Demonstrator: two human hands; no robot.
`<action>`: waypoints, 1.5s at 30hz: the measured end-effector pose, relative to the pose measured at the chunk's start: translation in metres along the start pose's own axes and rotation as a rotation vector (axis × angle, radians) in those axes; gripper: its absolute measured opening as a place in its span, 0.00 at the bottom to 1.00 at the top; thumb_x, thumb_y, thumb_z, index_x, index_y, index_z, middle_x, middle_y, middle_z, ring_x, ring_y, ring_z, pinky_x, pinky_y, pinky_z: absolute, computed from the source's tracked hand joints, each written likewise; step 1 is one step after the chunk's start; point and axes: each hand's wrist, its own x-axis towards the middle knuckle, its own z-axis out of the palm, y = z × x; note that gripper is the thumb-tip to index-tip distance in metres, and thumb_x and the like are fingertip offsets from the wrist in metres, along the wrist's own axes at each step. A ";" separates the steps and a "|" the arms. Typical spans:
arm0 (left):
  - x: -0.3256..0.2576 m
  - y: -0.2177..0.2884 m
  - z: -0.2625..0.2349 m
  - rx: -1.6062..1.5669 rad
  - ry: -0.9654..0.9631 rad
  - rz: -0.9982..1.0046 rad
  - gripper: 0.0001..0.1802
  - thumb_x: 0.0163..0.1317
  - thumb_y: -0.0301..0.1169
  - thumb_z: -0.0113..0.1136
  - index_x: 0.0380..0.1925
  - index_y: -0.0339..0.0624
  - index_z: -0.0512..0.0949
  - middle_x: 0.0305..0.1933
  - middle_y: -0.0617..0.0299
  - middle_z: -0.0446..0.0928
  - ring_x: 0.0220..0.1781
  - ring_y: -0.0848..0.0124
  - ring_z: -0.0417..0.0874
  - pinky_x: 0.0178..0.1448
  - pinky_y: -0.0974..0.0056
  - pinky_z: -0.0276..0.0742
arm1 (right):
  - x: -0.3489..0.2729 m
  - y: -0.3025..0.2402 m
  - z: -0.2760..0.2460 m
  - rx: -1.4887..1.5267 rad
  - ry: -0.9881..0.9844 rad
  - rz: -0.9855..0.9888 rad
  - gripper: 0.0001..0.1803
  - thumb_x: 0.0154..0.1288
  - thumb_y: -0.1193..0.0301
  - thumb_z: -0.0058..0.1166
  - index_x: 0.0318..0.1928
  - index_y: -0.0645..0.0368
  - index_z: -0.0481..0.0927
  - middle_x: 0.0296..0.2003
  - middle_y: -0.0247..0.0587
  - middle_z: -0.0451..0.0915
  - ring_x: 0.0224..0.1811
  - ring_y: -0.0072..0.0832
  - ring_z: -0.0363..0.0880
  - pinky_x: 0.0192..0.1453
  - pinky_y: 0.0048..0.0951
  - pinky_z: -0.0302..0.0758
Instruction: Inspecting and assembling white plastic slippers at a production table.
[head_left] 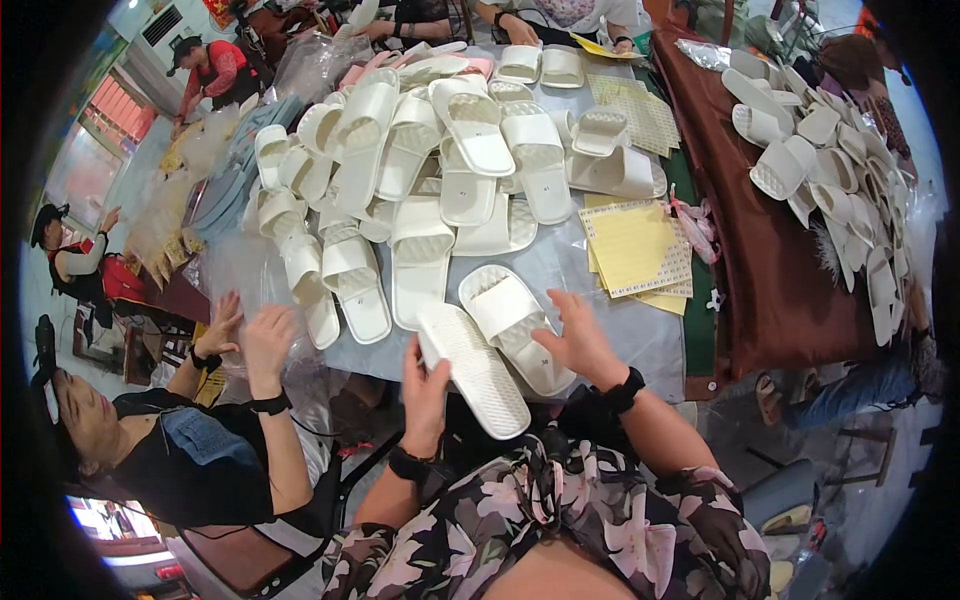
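Observation:
My left hand (425,398) grips the edge of a white slide slipper (474,372), turned so its textured sole faces up. Just right of it, a second white slide slipper (508,322) lies at the near table edge with its quilted strap upward. My right hand (580,338) is beside that slipper with fingers spread; its thumb is over the slipper's side, and whether it touches cannot be made out. Beyond both hands, a heap of white slippers (415,150) covers the middle of the table.
Yellow sticker sheets (632,250) lie right of the heap. More slippers (830,170) are piled on a brown-covered table (770,290). At my left, close by, a co-worker (215,440) has both hands raised near clear plastic (250,290). Other people work at the far edge.

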 end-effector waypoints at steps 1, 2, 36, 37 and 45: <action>0.001 -0.002 -0.011 0.043 0.057 0.006 0.36 0.65 0.23 0.54 0.71 0.32 0.52 0.67 0.52 0.64 0.63 0.65 0.70 0.67 0.62 0.67 | 0.000 -0.002 -0.003 -0.066 -0.127 0.100 0.32 0.56 0.66 0.64 0.59 0.65 0.70 0.45 0.56 0.78 0.49 0.53 0.76 0.54 0.45 0.73; -0.002 -0.004 -0.020 0.216 0.088 0.059 0.34 0.65 0.22 0.53 0.70 0.32 0.54 0.67 0.53 0.64 0.64 0.66 0.70 0.65 0.61 0.68 | -0.001 -0.003 -0.003 -0.132 -0.255 0.199 0.33 0.55 0.64 0.65 0.59 0.64 0.70 0.47 0.57 0.78 0.50 0.54 0.76 0.54 0.46 0.73; 0.016 -0.024 0.019 0.035 -0.106 -0.029 0.43 0.62 0.16 0.50 0.75 0.36 0.43 0.78 0.46 0.44 0.80 0.56 0.45 0.79 0.57 0.47 | 0.003 0.012 -0.044 -0.330 0.002 0.421 0.12 0.60 0.68 0.54 0.39 0.65 0.76 0.35 0.58 0.81 0.40 0.55 0.80 0.44 0.51 0.76; 0.017 -0.028 0.018 0.168 -0.133 -0.001 0.43 0.62 0.17 0.52 0.75 0.36 0.44 0.78 0.46 0.44 0.80 0.56 0.47 0.78 0.58 0.48 | 0.000 0.016 -0.043 -0.353 -0.020 0.421 0.12 0.61 0.68 0.54 0.39 0.65 0.75 0.35 0.58 0.81 0.40 0.56 0.80 0.44 0.51 0.76; 0.027 -0.051 0.035 0.375 -0.226 0.156 0.42 0.60 0.22 0.61 0.73 0.35 0.53 0.78 0.43 0.45 0.78 0.55 0.54 0.77 0.56 0.53 | 0.003 0.026 -0.017 -0.462 -0.037 0.363 0.10 0.62 0.68 0.52 0.38 0.62 0.73 0.35 0.57 0.80 0.36 0.54 0.81 0.40 0.51 0.78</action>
